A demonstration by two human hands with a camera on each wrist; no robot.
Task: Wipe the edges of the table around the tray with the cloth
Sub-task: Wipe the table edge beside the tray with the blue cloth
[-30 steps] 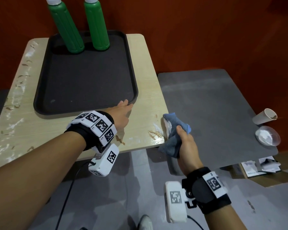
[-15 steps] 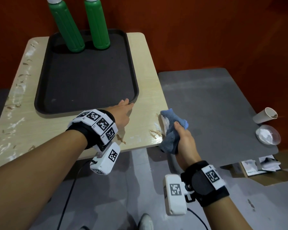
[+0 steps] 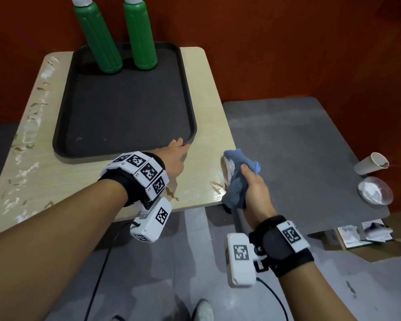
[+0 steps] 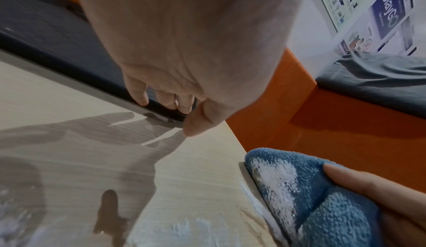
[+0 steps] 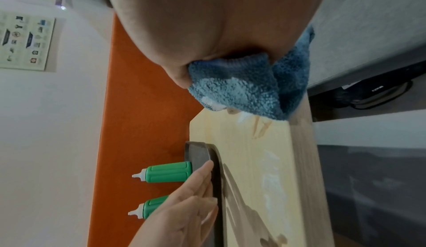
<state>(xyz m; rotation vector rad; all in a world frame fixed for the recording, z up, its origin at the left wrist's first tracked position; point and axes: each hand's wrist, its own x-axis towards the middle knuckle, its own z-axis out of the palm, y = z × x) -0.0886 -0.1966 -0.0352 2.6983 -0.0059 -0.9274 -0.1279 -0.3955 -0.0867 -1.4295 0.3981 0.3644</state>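
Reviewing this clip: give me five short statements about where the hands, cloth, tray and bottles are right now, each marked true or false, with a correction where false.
1. The right hand grips the blue cloth at the table's right edge. True.
2. The left hand rests on a bottle. False: its fingers touch the near right corner of the tray.
3. Two green bottles stand at the far end of the tray. True.
4. The cloth is clean. False: white powder clings to it.
5. The paper cup stands upright on the tray. False: it lies tipped on the grey table.
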